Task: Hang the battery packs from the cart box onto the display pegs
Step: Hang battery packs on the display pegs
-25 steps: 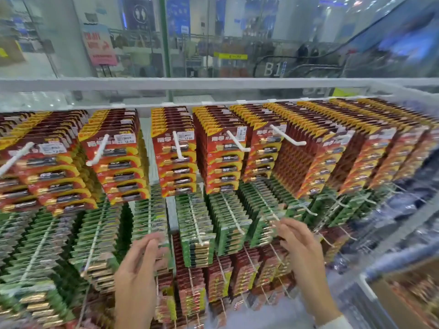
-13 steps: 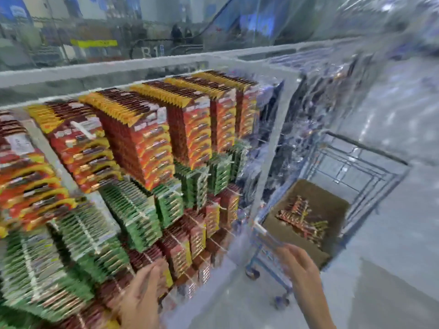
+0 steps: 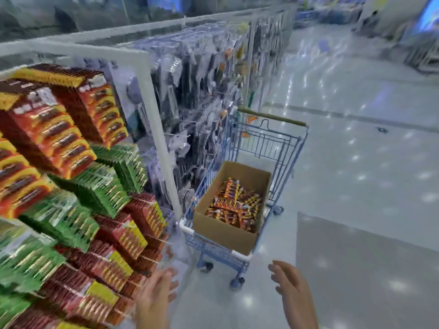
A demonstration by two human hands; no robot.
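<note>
Fingers (image 3: 276,269) relaxed: left hand (image 3: 154,298), right hand (image 3: 294,290).

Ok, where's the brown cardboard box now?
Head view, centre-right: the brown cardboard box sits inside the blue wire cart, just right of the white display post.

Left grip (image 3: 155,296) and right grip (image 3: 291,289) are bare.

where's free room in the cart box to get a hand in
The cardboard box has bare floor at its far end, between the back wall and the battery packs. They crowd the near end. The display rack is full.
</note>
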